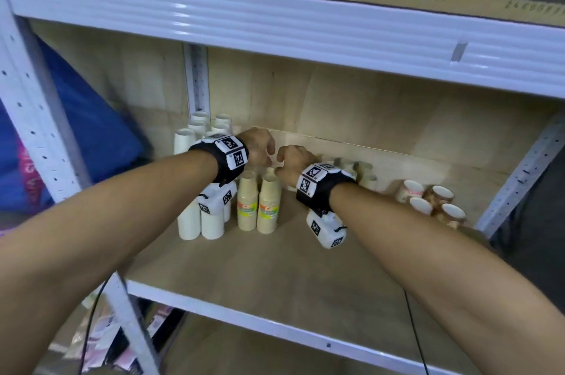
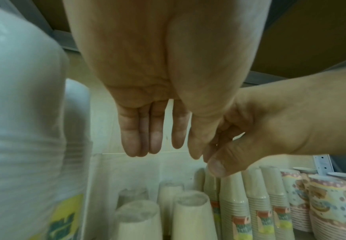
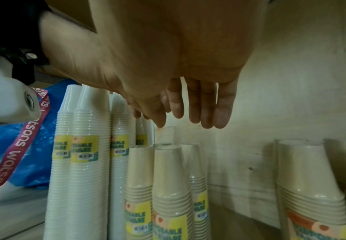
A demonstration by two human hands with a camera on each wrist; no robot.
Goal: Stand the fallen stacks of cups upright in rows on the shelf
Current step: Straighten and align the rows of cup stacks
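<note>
Hands (image 1: 260, 145) (image 1: 295, 160) are hovering loose-fingered, holding nothing, over 2 kraft cup stacks (image 1: 258, 206); light, crushable, so I'm gripping mid-sleeve.

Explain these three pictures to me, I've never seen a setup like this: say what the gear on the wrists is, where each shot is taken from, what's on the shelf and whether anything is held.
No machine here: a person wears three cameras. The wide picture comes from the head; the white boxes strapped under each wrist are cameras looking along the palm. On the wooden shelf stand wrapped stacks of cups: tall white stacks on the left, beige stacks in the middle, patterned stacks on the right. The left hand and right hand hover close together above the beige stacks, fingers hanging loose. Neither appears to hold anything.
</note>
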